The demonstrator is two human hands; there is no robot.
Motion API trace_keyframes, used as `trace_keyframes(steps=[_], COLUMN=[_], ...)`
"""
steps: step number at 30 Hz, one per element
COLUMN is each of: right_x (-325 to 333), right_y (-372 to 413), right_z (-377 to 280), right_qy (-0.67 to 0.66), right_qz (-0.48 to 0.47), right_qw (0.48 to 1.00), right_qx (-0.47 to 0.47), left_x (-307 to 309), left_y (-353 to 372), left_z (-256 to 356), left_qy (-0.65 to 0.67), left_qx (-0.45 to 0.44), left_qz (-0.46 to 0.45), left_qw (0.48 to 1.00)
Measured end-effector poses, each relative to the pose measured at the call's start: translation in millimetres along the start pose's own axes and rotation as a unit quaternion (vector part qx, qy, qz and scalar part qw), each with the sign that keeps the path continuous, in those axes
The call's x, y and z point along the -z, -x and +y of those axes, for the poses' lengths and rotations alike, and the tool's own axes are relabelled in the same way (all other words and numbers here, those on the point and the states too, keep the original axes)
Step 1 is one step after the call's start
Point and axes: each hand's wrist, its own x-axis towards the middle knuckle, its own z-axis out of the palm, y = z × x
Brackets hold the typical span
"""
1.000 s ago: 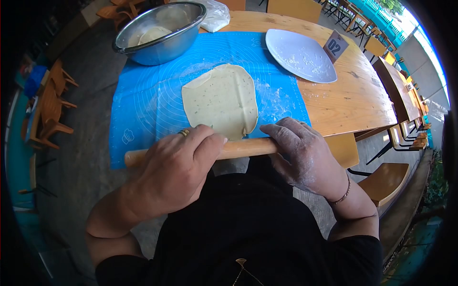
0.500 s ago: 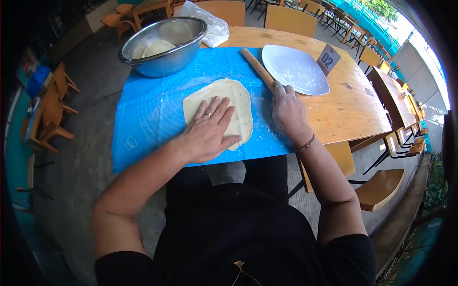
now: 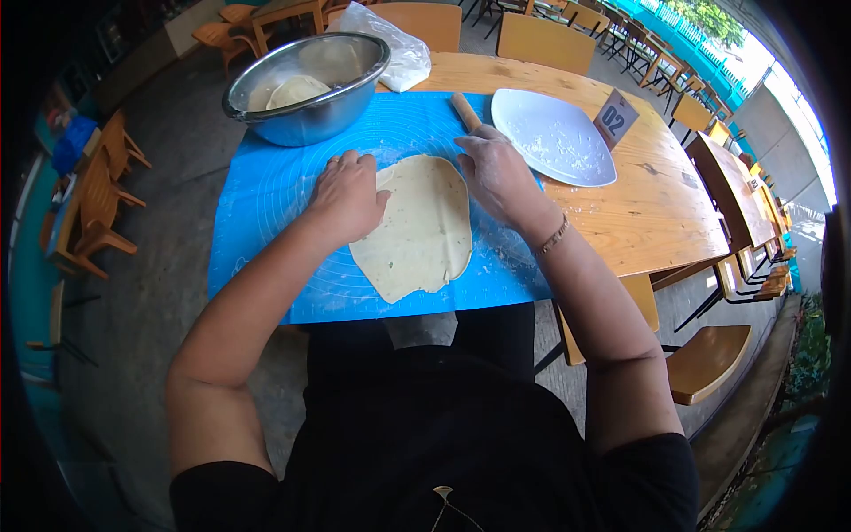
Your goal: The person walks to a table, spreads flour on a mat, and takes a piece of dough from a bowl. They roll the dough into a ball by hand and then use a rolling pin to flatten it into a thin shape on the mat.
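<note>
A thin, uneven sheet of dough (image 3: pixel 415 226) lies on a blue silicone mat (image 3: pixel 266 204), its lower edge ragged with a pointed corner at lower left. At the sheet's upper left edge, my left hand (image 3: pixel 347 197) is closed with bent fingers and the thumb over the dough; the fingertips are partly hidden. My right hand (image 3: pixel 498 176) closes over a wooden rolling pin (image 3: pixel 465 112), beside the dough's upper right. Only the pin's far end shows past the hand. Flour whitens the right fingers and parts of the mat.
A steel bowl (image 3: pixel 310 129) holding dough stands at the mat's far left corner, by a clear plastic bag (image 3: pixel 403 53). Right of the pin sits a white floured plate (image 3: pixel 554 137), with a number card (image 3: pixel 613 117) behind it on the wooden table (image 3: pixel 656 204). Chairs stand around.
My left hand has gone from lying flat on the dough to its upper left edge, fingers now bent. The dough's outline has turned. My right hand has shifted up and left along the pin.
</note>
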Motion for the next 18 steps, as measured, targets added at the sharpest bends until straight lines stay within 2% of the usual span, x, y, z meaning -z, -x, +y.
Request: trace_keyframes(steps=[2, 3, 5, 8, 10, 11, 13, 16, 18], right_x=[-17.8, -23.4, -32.1, -33.4, -26.9, -23.6, -20.5, -10.6, -8.4], right_y=[-13.6, -17.8, -24.6, -31.0, -32.6, -32.2, -29.3, -25.5, -22.1], right_z=[7.4, 6.4, 1.7, -6.1, -9.9, -9.7, -2.4, 0.7, -5.9], right_qy=[0.013, 0.011, 0.061, 0.022, -0.004, -0.030, -0.068, -0.143, -0.178], right_qz=[-0.134, -0.135, -0.186, -0.241, -0.243, -0.242, -0.229, -0.205, -0.190], right_qw=[0.990, 0.990, 0.977, 0.961, 0.959, 0.956, 0.956, 0.950, 0.944], right_qx=[-0.027, -0.026, -0.082, -0.131, -0.146, -0.163, -0.170, -0.188, -0.201], left_x=[-2.2, -4.5, -5.6, -5.0, -5.6, -1.6, 8.8, 15.8, 15.4], left_y=[-1.6, -2.2, -3.9, -10.3, -12.9, -12.5, -11.4, -0.3, 3.5], left_z=[0.0, -1.4, -5.8, -15.1, -22.3, -22.2, -21.5, -21.0, -19.4], left_qy=[-0.027, -0.033, -0.037, 0.014, 0.099, 0.100, 0.184, 0.262, 0.261], left_qx=[0.017, 0.015, 0.016, 0.037, 0.029, 0.027, 0.059, 0.024, 0.013], left_qz=[0.001, 0.009, 0.016, -0.010, -0.020, -0.019, -0.067, -0.041, -0.039], left_qw=[0.999, 0.999, 0.999, 0.999, 0.994, 0.994, 0.979, 0.964, 0.965])
